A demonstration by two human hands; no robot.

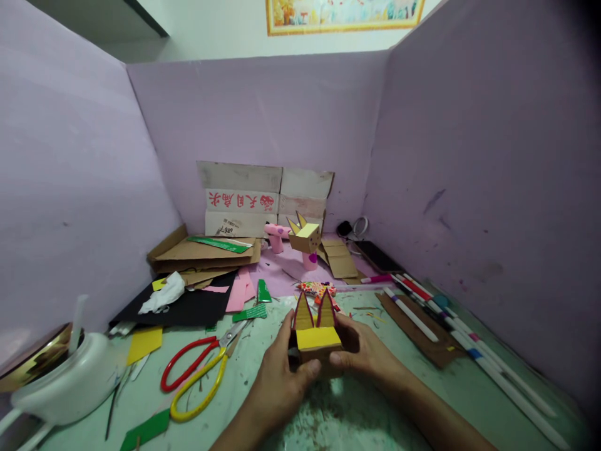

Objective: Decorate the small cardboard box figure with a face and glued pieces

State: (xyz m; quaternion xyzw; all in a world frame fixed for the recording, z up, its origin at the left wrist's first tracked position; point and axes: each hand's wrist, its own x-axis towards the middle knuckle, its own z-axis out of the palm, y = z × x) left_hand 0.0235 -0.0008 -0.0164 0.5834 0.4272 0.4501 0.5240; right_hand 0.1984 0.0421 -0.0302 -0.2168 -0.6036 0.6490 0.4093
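Both hands grip a small cardboard box figure (318, 338) with a yellow top and two pointed ears, held just above the green mat. My left hand (280, 378) wraps its left side, thumb pressed on the front. My right hand (364, 351) closes on its right side. A similar finished cardboard figure (306, 238) on a pink stand is farther back, beside a pink glue gun (277, 233).
Red and yellow scissors (200, 371) lie left of my hands. A white pot (70, 379) sits at the far left. Several markers (439, 316) lie along the right wall. Black and pink paper (201, 304), cardboard sheets (206, 252) and a cardboard box (263, 199) fill the back. Purple walls enclose the desk.
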